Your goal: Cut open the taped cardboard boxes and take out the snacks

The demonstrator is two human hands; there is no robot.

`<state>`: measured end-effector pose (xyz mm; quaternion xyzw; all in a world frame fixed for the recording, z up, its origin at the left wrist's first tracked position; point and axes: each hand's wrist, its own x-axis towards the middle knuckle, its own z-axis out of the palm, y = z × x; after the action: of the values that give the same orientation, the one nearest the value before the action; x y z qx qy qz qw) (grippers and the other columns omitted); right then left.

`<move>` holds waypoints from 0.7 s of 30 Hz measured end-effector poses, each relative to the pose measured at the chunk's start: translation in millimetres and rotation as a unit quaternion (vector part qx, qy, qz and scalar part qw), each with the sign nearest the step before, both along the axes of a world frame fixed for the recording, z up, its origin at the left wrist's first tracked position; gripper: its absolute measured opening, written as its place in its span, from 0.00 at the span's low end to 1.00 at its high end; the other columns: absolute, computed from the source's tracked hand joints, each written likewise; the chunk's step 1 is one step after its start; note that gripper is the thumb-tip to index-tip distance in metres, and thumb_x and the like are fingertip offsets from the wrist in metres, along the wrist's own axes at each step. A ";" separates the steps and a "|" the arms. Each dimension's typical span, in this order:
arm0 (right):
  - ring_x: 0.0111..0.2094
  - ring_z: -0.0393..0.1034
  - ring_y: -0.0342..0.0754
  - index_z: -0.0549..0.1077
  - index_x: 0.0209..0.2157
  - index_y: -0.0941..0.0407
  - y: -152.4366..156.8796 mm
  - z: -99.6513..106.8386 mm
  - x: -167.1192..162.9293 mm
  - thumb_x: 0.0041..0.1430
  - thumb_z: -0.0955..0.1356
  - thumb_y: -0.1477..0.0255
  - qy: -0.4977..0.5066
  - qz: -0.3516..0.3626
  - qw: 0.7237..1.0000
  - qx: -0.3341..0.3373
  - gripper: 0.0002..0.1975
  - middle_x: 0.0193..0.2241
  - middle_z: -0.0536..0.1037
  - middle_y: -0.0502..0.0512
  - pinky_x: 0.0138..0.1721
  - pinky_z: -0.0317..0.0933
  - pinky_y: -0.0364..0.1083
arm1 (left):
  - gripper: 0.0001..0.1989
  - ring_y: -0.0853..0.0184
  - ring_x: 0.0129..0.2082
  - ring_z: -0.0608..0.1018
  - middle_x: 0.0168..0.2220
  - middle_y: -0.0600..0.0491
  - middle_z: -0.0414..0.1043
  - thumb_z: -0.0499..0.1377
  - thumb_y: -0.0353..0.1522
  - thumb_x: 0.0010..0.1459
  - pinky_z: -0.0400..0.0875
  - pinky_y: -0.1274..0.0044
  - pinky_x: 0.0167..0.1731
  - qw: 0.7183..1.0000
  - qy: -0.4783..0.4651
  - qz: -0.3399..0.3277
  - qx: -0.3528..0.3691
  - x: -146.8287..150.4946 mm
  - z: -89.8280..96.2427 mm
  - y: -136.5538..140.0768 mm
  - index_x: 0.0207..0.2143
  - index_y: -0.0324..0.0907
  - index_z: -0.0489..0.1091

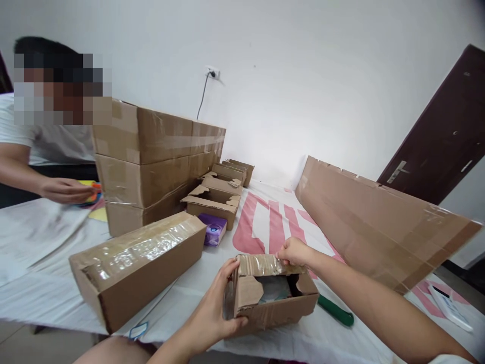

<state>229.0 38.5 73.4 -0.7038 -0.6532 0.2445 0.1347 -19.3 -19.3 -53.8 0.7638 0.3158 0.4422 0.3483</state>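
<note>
A small cardboard box point(278, 314) sits at the table's near edge, its top partly open. Through the gap shows something pale and translucent that I cannot make out. My left hand point(210, 306) grips the box's left end, thumb at the front and fingers at the back corner. At the far upper edge, my right hand point(294, 251) has its fingers pinched on the tape-covered flap point(259, 264). A green handle point(337, 310) lies just right of the box, partly hidden beneath my right forearm.
A long taped box point(147, 253) lies to the left, before stacked cartons point(162, 136). Behind are a purple pack point(212, 230) and open boxes point(212, 199). A cardboard panel point(364, 217) stands at right. Across the table, a person's hand point(68, 191) holds something colourful.
</note>
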 end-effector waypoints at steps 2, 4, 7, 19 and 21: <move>0.11 0.52 0.37 0.64 0.12 0.56 -3.0 -4.0 -5.6 0.44 0.69 0.76 -0.002 0.022 0.999 0.042 0.13 0.08 0.61 0.43 0.15 0.46 0.39 | 0.49 0.45 0.67 0.47 0.68 0.41 0.40 0.66 0.34 0.46 0.49 0.51 0.62 1.000 0.001 0.002 0.002 0.0 -0.4 -0.3 0.65 0.49 0.42; 0.16 0.57 0.38 0.66 0.16 0.56 -9.7 -8.4 -9.4 0.44 0.68 0.77 -0.006 0.054 0.993 0.103 0.08 0.13 0.66 0.45 0.19 0.50 0.39 | 0.49 0.45 0.67 0.47 0.68 0.40 0.40 0.67 0.33 0.45 0.48 0.51 0.62 1.000 0.003 0.007 0.003 -0.1 -0.2 -1.1 0.65 0.48 0.42; 0.23 0.61 0.41 0.67 0.20 0.56 -23.3 -13.3 -9.5 0.45 0.66 0.77 -0.011 0.124 0.974 0.190 0.05 0.19 0.70 0.47 0.26 0.54 0.41 | 0.50 0.45 0.68 0.47 0.68 0.42 0.39 0.68 0.33 0.43 0.49 0.52 0.62 1.000 0.018 0.011 -0.003 -0.5 1.3 -3.0 0.64 0.49 0.43; 0.24 0.63 0.43 0.67 0.24 0.55 -36.7 -18.4 20.8 0.54 0.66 0.67 0.047 0.198 0.943 0.263 0.08 0.22 0.71 0.49 0.28 0.57 0.42 | 0.54 0.46 0.67 0.50 0.68 0.42 0.40 0.68 0.27 0.39 0.52 0.53 0.62 0.999 0.037 -0.002 -0.008 -0.4 8.4 -6.8 0.64 0.51 0.42; 0.24 0.62 0.43 0.67 0.27 0.55 -30.0 -16.6 26.4 0.60 0.62 0.63 0.058 0.142 0.951 0.269 0.11 0.23 0.70 0.49 0.27 0.56 0.42 | 0.52 0.46 0.67 0.50 0.68 0.42 0.41 0.67 0.28 0.42 0.51 0.52 0.62 0.999 0.028 -0.002 -0.014 0.2 6.4 -5.3 0.64 0.50 0.42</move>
<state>255.3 8.5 56.8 -0.5263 -0.7788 0.1166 0.3206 -19.1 -24.6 -47.4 0.7718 0.3302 0.4152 0.3506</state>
